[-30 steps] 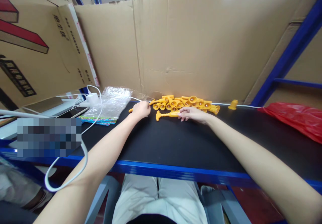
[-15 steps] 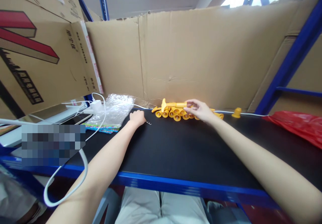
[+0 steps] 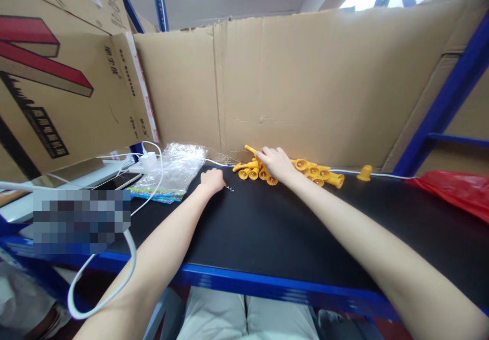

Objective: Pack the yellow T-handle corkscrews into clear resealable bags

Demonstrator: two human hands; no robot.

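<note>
A heap of yellow plastic parts point(image 3: 313, 171) lies at the back of the black table top point(image 3: 267, 223), against the cardboard wall. My right hand point(image 3: 275, 163) rests on the heap's left end, fingers curled round a long yellow part point(image 3: 251, 150) that sticks out to the upper left. My left hand point(image 3: 212, 180) lies closed on the table to the left of the heap. A small metal spring point(image 3: 229, 188) lies at its fingertips; whether it is pinched is unclear.
A clear plastic bag point(image 3: 173, 167) lies on a colourful sheet at the left, beside a white charger point(image 3: 148, 161) and its cables. One yellow part point(image 3: 364, 172) stands alone on a white cable. A red bag point(image 3: 454, 190) lies at the right. Cardboard walls enclose the bench.
My right hand has carried the long yellow part from in front of the heap up and leftward onto the heap's left end. My left hand has drawn back from the heap; a spring now shows beside it.
</note>
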